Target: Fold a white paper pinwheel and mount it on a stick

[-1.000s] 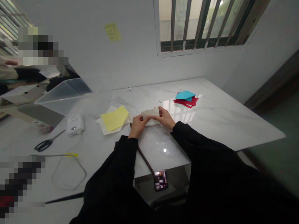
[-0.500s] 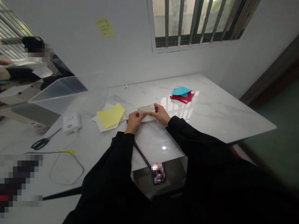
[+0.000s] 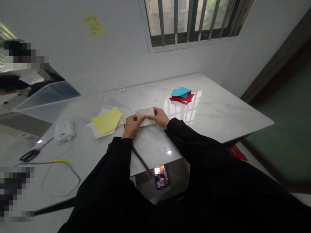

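Note:
Both hands hold a small off-white folded paper (image 3: 148,112), creased like an envelope, just above the table. My left hand (image 3: 132,126) grips its left side, thumb pressed along the front near the lower middle. At the right side, my right hand (image 3: 160,117) pinches it, its thumb meeting the left thumb. The fingers behind the paper are partly hidden. Close to my left hand lies a yellow sheet of paper (image 3: 107,121) on top of white sheets (image 3: 96,132). Beyond my right hand sits a small pile with a blue folded paper (image 3: 181,92) over red folded papers (image 3: 190,97) and white ones.
Scissors (image 3: 30,155), a white power box (image 3: 63,131) and a looped grey cable (image 3: 79,178) lie at left on the marble-patterned table (image 3: 218,113). A clear plastic panel (image 3: 46,95) stands behind them. A person (image 3: 18,53) is beyond it. A barred window (image 3: 187,22) is ahead.
The whole view has shifted, so things appear farther left. Both hands keep their hold on the folded paper, with barely any change in finger position.

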`<action>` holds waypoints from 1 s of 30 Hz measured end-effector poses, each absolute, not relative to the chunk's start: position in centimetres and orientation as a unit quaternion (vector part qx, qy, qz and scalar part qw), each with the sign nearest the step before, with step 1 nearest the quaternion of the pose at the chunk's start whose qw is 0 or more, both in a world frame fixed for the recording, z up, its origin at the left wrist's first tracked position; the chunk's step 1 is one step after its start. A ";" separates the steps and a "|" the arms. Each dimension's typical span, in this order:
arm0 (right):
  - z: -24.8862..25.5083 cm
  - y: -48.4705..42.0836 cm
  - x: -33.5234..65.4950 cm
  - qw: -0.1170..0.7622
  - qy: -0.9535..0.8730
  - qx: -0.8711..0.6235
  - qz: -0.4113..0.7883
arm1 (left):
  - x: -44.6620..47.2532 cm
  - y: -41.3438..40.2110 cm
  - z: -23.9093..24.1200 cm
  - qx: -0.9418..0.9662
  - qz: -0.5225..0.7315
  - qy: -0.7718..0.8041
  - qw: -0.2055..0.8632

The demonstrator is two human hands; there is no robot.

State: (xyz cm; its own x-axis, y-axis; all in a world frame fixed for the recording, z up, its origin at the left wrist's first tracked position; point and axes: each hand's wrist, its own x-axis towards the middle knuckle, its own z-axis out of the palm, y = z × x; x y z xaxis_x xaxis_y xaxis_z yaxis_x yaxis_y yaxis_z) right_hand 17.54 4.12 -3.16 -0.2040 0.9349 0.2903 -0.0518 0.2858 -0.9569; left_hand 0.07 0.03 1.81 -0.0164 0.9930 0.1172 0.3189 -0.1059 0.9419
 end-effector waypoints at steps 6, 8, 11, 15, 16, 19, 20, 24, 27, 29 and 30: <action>-2.5 3.5 17.8 0.529 -0.533 -0.335 0.570 | 0.6 -0.2 2.2 0.593 0.467 0.510 0.411; -2.3 3.3 17.9 0.530 -0.511 -0.337 0.588 | 0.7 -0.2 2.4 0.589 0.473 0.495 0.429; -1.9 3.2 18.3 0.533 -0.467 -0.325 0.626 | 0.3 -0.1 2.9 0.571 0.497 0.488 0.434; -1.3 3.0 18.9 0.540 -0.405 -0.303 0.673 | -1.4 -0.7 3.9 0.581 0.516 0.530 0.339; -1.1 3.0 19.1 0.541 -0.396 -0.298 0.680 | -2.0 -1.1 4.1 0.598 0.495 0.557 0.295; -0.8 2.9 19.4 0.543 -0.382 -0.282 0.693 | -3.6 -3.2 4.2 0.647 0.391 0.647 0.102; -0.7 2.8 19.5 0.543 -0.380 -0.277 0.696 | -3.9 -4.0 4.1 0.650 0.359 0.668 0.047; -0.9 2.9 19.5 0.536 -0.376 -0.269 0.706 | -4.6 -6.6 3.3 0.645 0.281 0.710 -0.044; -1.0 2.9 19.5 0.537 -0.375 -0.268 0.707 | -4.5 -7.3 2.6 0.646 0.239 0.725 -0.023; -1.1 2.9 19.5 0.539 -0.374 -0.263 0.707 | -4.2 -7.4 2.3 0.657 0.212 0.724 0.001; -1.1 2.9 19.6 0.540 -0.373 -0.263 0.707 | -4.0 -7.5 2.3 0.665 0.202 0.719 0.009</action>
